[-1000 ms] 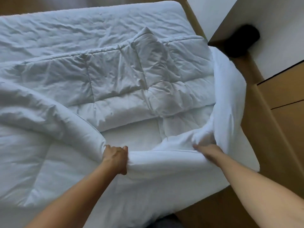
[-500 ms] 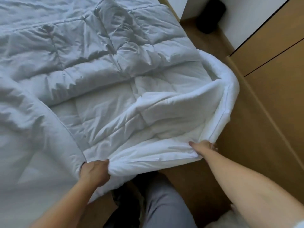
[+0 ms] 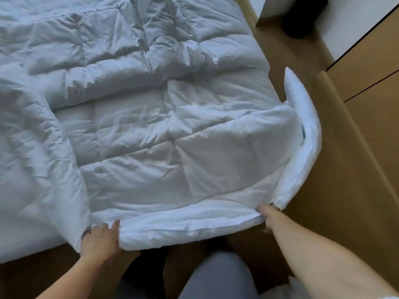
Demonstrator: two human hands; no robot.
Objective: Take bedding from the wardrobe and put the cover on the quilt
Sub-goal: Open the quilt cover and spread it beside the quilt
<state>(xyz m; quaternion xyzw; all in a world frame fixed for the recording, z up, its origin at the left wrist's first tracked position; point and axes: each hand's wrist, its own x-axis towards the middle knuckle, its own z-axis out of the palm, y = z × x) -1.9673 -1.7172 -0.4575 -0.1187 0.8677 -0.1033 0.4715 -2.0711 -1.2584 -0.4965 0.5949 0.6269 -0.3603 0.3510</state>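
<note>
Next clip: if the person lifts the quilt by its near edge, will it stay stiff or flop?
Probably flops: the quilt bows along its edge between the left hand and right hand. Likely light for its bulk, since two hand grips alone hold the puffy edge up. The side flap beyond the right hand curls, so unsupported parts would likely droop.

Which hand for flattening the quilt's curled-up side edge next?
Probably right: the right hand grips the quilt at the corner where the curled edge begins, while the left hand holds the near edge at its far end.
</note>
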